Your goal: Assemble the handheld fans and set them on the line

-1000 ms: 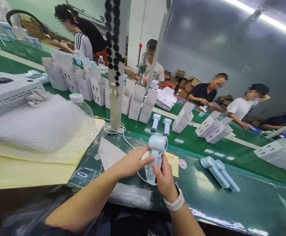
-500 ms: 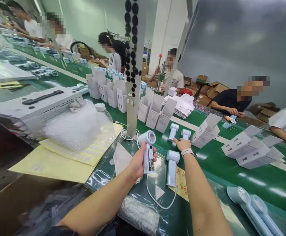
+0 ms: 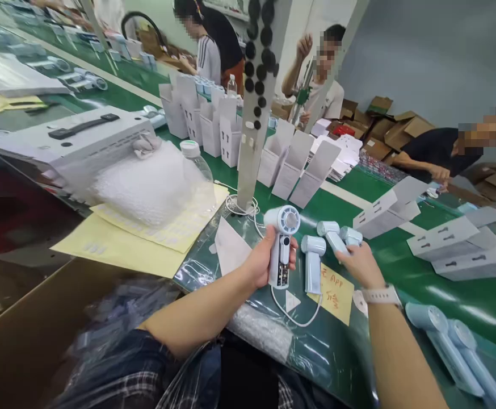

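My left hand (image 3: 269,258) is wrapped around the handle of a light-blue handheld fan (image 3: 282,220), head up. The handle's front is uncovered, with dark inner parts showing. My right hand (image 3: 362,266) is closed over the handle of another handheld fan (image 3: 328,229); its fingertips are partly hidden. A further handheld fan (image 3: 352,235) lies right beside it, partly behind the hand. Between my hands another blue fan (image 3: 313,267) lies on the table, with a white cable (image 3: 299,325) at its lower end. Under it is a yellow note (image 3: 337,292) with red handwriting.
White boxes with raised flaps (image 3: 316,173) line the green belt (image 3: 401,267). A post (image 3: 252,142) rises ahead. Two blue fans (image 3: 433,317) lie at right. At left are yellow sheets (image 3: 116,244), bubble wrap (image 3: 146,184) and a white case (image 3: 56,145). Several people work across the belt.
My right hand has drawn in towards me, and the two fans by it have come nearer. The left hand keeps its fan. The camera view has shifted.
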{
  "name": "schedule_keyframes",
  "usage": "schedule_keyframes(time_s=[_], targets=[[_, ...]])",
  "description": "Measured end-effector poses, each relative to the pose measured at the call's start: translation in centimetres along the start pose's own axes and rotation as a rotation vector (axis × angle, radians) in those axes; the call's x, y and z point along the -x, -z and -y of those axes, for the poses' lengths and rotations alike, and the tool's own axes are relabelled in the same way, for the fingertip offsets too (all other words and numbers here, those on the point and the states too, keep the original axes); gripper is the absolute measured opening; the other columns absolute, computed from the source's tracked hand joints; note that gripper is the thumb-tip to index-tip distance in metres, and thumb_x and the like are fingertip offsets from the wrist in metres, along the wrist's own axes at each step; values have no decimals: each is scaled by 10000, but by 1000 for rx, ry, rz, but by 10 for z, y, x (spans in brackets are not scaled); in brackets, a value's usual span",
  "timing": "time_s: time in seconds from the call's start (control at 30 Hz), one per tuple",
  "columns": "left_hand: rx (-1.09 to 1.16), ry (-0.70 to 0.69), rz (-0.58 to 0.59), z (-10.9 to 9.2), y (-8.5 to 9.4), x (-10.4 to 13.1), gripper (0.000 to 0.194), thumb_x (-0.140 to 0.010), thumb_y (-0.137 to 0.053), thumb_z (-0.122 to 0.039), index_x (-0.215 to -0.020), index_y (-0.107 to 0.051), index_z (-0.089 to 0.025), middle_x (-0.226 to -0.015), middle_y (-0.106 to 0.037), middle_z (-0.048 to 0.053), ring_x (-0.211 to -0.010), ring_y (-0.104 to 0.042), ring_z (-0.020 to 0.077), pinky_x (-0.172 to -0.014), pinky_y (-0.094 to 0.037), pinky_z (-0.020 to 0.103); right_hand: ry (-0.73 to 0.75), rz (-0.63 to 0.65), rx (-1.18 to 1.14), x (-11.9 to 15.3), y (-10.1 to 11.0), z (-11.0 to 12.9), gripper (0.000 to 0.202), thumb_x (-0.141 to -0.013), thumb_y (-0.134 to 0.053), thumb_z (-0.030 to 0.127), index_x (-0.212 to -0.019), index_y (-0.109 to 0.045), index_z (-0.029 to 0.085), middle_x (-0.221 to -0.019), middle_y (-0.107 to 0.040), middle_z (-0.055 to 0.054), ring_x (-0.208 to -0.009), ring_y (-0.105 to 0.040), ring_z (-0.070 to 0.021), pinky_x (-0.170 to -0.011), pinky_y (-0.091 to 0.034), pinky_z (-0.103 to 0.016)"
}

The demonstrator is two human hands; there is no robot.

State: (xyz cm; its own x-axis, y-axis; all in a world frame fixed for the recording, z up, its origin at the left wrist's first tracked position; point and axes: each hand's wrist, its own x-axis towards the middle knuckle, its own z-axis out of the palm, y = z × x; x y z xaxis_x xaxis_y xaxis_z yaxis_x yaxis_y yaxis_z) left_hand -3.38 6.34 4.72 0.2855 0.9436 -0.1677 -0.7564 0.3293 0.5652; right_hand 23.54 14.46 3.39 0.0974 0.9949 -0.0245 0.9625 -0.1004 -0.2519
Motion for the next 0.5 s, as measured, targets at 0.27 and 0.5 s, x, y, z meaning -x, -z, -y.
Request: schedule_keyframes(time_s=[0.27, 0.5], targets=[[-70, 88, 5, 18, -7, 9, 717, -839, -642, -806, -908, -742, -99, -926, -769, 146, -801, -740, 204, -707, -638, 297, -24, -236, -287, 138, -32, -6, 501, -1002, -341, 548, -872, -648, 174, -1602, -425, -300, -1540, -369, -441, -1148, -415, -610], [-109, 25, 160, 27, -4, 13, 828, -558, -867, -825, -1027, -762, -151, -999, -800, 124, -1003, -764, 305, -875, -642, 390, 369, -388, -417, 173, -9, 49, 411, -1026, -527, 555, -1200, -635, 199, -1578, -508, -203, -1504, -429, -363, -1211, -375, -617]])
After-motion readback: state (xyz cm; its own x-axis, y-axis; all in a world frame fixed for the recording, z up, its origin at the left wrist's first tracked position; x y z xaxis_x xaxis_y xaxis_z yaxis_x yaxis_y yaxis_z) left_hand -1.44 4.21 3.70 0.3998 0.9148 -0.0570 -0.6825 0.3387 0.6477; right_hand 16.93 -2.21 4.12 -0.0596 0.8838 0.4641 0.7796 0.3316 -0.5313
